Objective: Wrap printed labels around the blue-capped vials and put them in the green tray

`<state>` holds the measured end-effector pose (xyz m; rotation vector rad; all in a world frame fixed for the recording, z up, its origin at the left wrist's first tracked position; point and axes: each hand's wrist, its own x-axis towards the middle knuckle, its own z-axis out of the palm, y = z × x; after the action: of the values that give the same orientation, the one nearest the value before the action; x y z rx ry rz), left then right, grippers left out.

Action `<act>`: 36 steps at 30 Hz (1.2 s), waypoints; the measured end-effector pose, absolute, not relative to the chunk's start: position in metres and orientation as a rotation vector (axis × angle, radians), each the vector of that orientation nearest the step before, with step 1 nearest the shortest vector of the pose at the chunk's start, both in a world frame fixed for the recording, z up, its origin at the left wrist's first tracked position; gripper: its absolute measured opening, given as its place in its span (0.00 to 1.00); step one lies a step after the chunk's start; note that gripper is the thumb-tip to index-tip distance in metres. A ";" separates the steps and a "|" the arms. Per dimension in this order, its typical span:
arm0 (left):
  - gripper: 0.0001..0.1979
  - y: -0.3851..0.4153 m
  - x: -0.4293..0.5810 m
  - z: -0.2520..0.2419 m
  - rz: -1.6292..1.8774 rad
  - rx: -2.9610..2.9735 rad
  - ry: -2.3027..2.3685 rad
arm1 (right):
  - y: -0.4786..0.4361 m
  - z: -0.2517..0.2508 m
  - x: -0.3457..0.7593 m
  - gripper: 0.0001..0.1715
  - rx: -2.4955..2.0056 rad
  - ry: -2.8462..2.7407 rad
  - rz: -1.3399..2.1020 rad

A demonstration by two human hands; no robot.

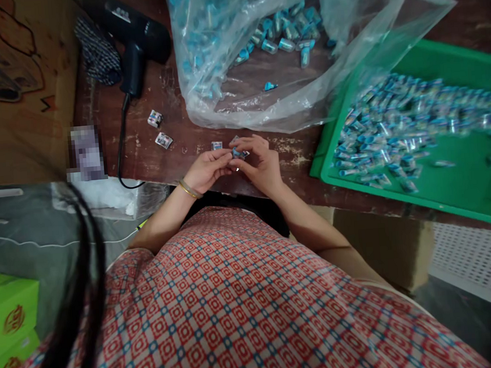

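At the near edge of the brown table, my left hand (207, 171), with a gold bangle at the wrist, and my right hand (266, 162) meet fingertip to fingertip. Between them is a small blue-capped vial (236, 152), pinched and mostly hidden by the fingers. A printed slip or label seems to lie under the right fingertips, too small to make out. Just beyond the left fingers lies a small printed stack (217, 145). Further left are two more stacks of small printed pieces (164, 140).
A clear plastic bag (261, 120) of blue-capped vials (288, 44) lies open ahead. On the right, a green tray (400, 199) holds many wrapped vials (394, 132). A black heat gun (134, 68) with a cord and a cardboard box (20, 128) stand left.
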<state>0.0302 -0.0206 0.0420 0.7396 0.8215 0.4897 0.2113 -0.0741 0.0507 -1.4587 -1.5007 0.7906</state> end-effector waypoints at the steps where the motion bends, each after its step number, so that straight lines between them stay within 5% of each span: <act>1: 0.27 -0.021 0.031 0.043 0.495 0.744 0.821 | -0.074 0.051 0.212 0.10 -1.455 -1.494 0.800; 10: 0.27 -0.013 0.035 0.038 0.535 0.983 0.881 | -0.070 0.062 0.233 0.03 -1.415 -1.407 0.748; 18: 0.07 0.016 0.003 -0.017 0.624 1.782 1.565 | -0.119 0.076 0.410 0.18 -2.074 -1.177 -0.146; 26: 0.06 0.014 0.024 -0.023 0.580 1.902 1.409 | -0.049 0.020 0.247 0.10 -1.745 -1.789 0.613; 36: 0.05 0.000 -0.004 -0.008 0.614 1.635 1.419 | -0.022 -0.014 0.190 0.15 -1.751 -1.995 0.616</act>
<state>-0.0044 0.0001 -0.0078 1.6347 1.4187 0.6141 0.1904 -0.0221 -0.0138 -1.7505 -1.9951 0.6164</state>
